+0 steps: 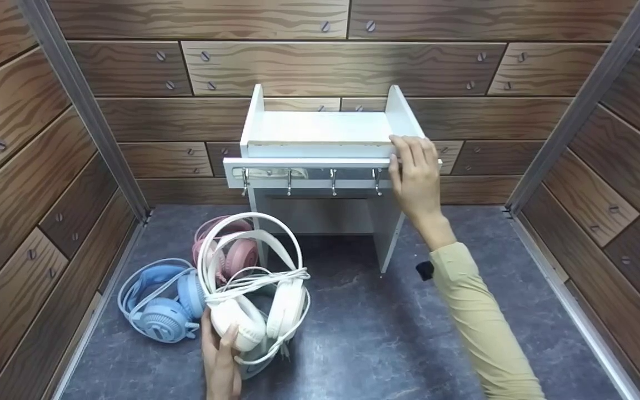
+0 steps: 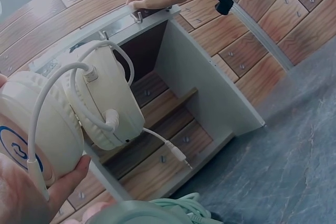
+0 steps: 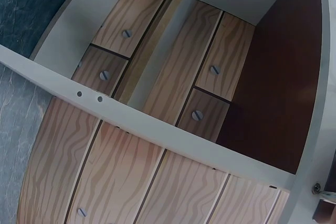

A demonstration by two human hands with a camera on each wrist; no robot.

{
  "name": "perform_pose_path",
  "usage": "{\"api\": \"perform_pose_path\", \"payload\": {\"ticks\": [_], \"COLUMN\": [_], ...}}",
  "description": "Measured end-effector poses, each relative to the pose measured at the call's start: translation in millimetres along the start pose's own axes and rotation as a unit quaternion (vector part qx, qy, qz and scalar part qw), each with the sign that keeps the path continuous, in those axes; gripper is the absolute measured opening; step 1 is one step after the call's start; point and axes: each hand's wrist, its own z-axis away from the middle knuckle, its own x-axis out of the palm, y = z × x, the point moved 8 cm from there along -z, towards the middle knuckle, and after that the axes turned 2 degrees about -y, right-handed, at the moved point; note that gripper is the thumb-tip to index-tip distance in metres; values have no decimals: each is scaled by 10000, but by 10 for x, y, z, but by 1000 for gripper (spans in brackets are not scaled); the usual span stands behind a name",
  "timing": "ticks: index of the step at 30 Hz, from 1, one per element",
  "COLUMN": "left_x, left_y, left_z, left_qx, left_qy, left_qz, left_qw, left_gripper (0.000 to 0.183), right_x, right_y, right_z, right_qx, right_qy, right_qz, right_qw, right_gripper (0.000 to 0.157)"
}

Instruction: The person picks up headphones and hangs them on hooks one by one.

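White headphones (image 1: pixel 284 308), their cable wound across the headband, are held up by my left hand (image 1: pixel 220 355) at one ear cup. In the left wrist view the thumb and fingers curve round that cup, and a cable with a plug hangs beside the white headphones (image 2: pixel 105 98). My right hand (image 1: pixel 417 172) grips the right end of the hook rail (image 1: pixel 311 176) on a white shelf unit (image 1: pixel 320 126). Several metal hooks on the rail carry nothing. The right wrist view shows the shelf unit's side panel (image 3: pixel 152 129) but not the hand.
Blue headphones (image 1: pixel 161 311) and pink headphones (image 1: pixel 242 255) lie on the dark floor (image 1: pixel 342 344) left of the unit. Mint-green headphones (image 2: pixel 152 213) sit below the white ones, partly hidden. Wood-patterned walls (image 1: pixel 342 66) stand behind and on both sides.
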Motion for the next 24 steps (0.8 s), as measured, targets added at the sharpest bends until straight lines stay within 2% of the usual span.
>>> {"api": "perform_pose_path", "payload": {"ticks": [7,16,24], "left_x": [-15,4,16], "left_y": [13,111,193], "left_z": [-11,-50,-81], "left_qx": [-23,292,391], "left_qy": [43,-111,-104], "left_qz": [0,136,211], "left_qw": [10000,9994,9990], "left_gripper": [62,61,64], "right_x": [-5,0,-21], "right_y": [-5,-11,-15], "right_z": [5,-1,-11], "right_qx": [-61,-34,-29], "right_qy": [74,55,76], "right_qz": [-4,-22,-23], "right_qw": [10000,10000,10000], "right_gripper": [36,36,35]}}
